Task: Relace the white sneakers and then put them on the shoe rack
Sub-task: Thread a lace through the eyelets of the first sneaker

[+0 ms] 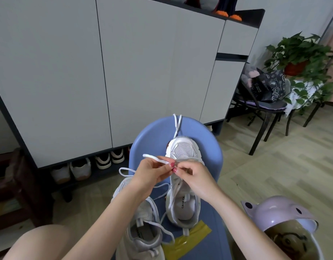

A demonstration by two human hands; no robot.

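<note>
Two white sneakers lie on a blue chair seat [209, 145]. The right sneaker [183, 152] points away from me, its insole showing. The left sneaker [143, 222] lies nearer, at the seat's left edge, partly under my left forearm. My left hand [152, 175] pinches a white lace [154, 158] above the right sneaker's eyelets. My right hand [195, 177] meets it fingertip to fingertip and pinches the same lace. Another loop of lace [177, 122] trails past the toe over the chair's far edge.
A tall grey shoe cabinet [124, 62] stands behind the chair, with several shoes [90, 166] in its open bottom row. A yellow strip [188, 239] lies on the seat. A lilac helmet [282, 218] sits at lower right. A black chair with a bag [265, 87] and a potted plant [301, 59] stand at right.
</note>
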